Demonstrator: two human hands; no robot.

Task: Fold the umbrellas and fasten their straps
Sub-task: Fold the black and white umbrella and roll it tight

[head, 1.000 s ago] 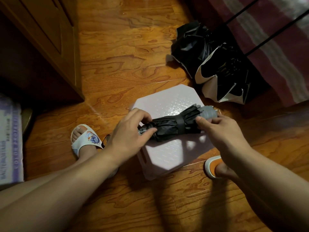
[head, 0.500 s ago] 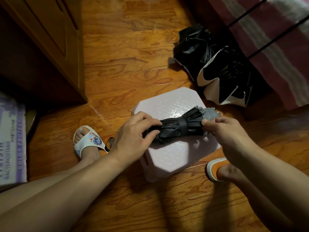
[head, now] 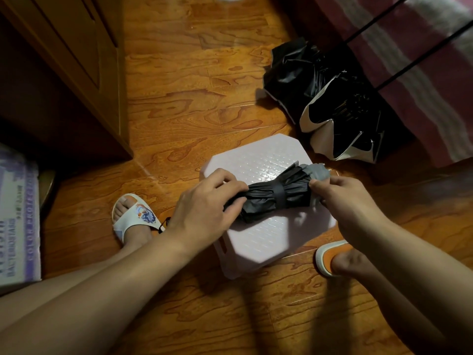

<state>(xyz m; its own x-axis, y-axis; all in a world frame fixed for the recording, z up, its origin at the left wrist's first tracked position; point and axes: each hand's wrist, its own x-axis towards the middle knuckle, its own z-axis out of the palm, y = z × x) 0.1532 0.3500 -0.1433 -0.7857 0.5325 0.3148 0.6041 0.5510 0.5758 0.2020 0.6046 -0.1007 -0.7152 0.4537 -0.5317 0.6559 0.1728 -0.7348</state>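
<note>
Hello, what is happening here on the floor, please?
A person is folding umbrellas over a pale pink plastic stool. A black folded umbrella lies on the stool with its strap wrapped around the middle. The left hand grips one end and the right hand pinches the other end. Another umbrella, black with white edges, lies loose and unfolded on the wooden floor behind the stool.
</note>
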